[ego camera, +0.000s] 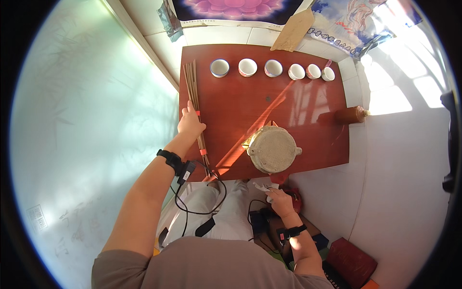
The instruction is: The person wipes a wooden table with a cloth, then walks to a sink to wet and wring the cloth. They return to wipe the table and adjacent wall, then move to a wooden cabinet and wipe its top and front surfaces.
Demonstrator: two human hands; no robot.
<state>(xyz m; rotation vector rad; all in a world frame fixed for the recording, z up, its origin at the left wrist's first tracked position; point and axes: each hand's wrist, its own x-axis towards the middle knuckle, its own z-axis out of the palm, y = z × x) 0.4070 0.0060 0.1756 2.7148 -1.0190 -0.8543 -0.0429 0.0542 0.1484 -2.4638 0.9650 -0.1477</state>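
Note:
My left hand [191, 121] rests on a bundle of incense sticks [201, 139] with red bands, which lies lengthwise along the left edge of the red-brown wooden table [231, 104]; whether its fingers grip the sticks I cannot tell. Below the front edge, my right hand [279, 200] holds a crumpled white cloth or tissue [265, 188]. Between the hands, near the front edge, stands a round incense burner [273, 150] with two side lugs, its top grey and ash-like. Gold-coloured pointed pieces show behind it.
Several small cups [247, 67] stand in a row along the back. A brown bottle [350, 115] is at the right edge. Frosted glass [94, 119] borders the left, a tiled wall the right. A red box [350, 262] sits low at right. Black cables hang from my left wrist.

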